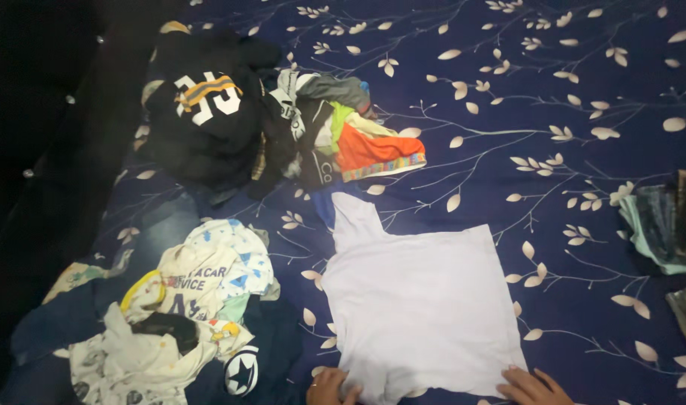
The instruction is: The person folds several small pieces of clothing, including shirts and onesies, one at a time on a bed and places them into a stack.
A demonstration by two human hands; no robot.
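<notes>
**A:** So what's being handled here? A plain white cotton t-shirt (422,307) is being laid out flat on the dark navy bedsheet printed with pale leaves and thin branches (553,67), lower middle of the view, one sleeve sticking up toward the top left.

**B:** Yep, and it's being pinned at the near hem from both ends. The left hand (329,388) is being pressed onto the bottom left corner of the shirt, fingers spread flat on the cloth (not really a pinch, more of an open palm-down hold). The right hand (531,388) is being rested at the bottom right corner, fingers lying on the edge of the fabric; whether anything is being gripped underneath can't be told, since both hands are being cut off by the frame edge.

**A:** What's being left around it?

**B:** A jumbled heap of white printed kids' clothes with blue and yellow patches (185,307) is sitting just beside the shirt on the left. Further up, a black garment with white and orange striped lettering (204,112) is being crowded by an orange and green piece of clothing (365,146). Off at the right edge, a stack of folded grey-green clothes (666,225) is being kept well apart from the shirt.
</notes>
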